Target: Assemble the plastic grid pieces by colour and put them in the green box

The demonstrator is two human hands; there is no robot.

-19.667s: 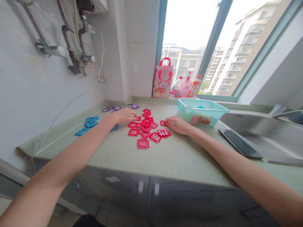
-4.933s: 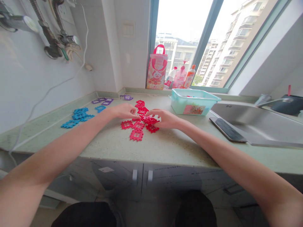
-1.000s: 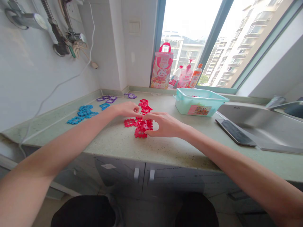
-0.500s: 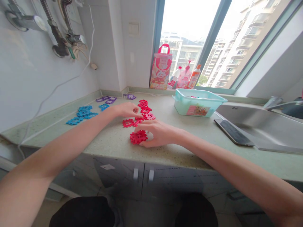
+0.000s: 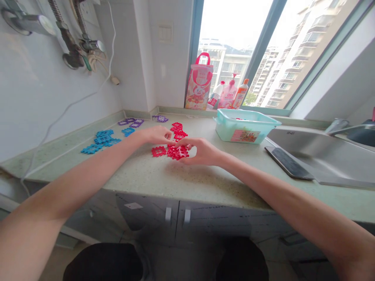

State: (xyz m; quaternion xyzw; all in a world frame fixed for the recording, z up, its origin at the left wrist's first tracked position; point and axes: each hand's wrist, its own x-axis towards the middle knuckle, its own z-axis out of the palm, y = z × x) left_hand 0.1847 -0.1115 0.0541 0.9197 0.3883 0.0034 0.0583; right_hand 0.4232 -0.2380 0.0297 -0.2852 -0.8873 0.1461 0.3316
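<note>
My right hand grips red interlocking building pieces, square with notched edges and openings, between thumb and fingers just above the counter. Close by on the left, my left hand is closed with its fingers curled, the tips touching or nearly touching the same red pieces; what they pinch is hidden. A single red piece lies flat below my left hand. Behind the hands, more red pieces lie on the counter.
Blue pieces and purple pieces lie at the left on the counter. A turquoise bin stands at the back right, beside a phone and a steel sink. A bag and bottles line the windowsill.
My right hand has moved away from the counter's front edge, bringing its red pieces up against those by my left hand. My left hand has stayed nearly still.
</note>
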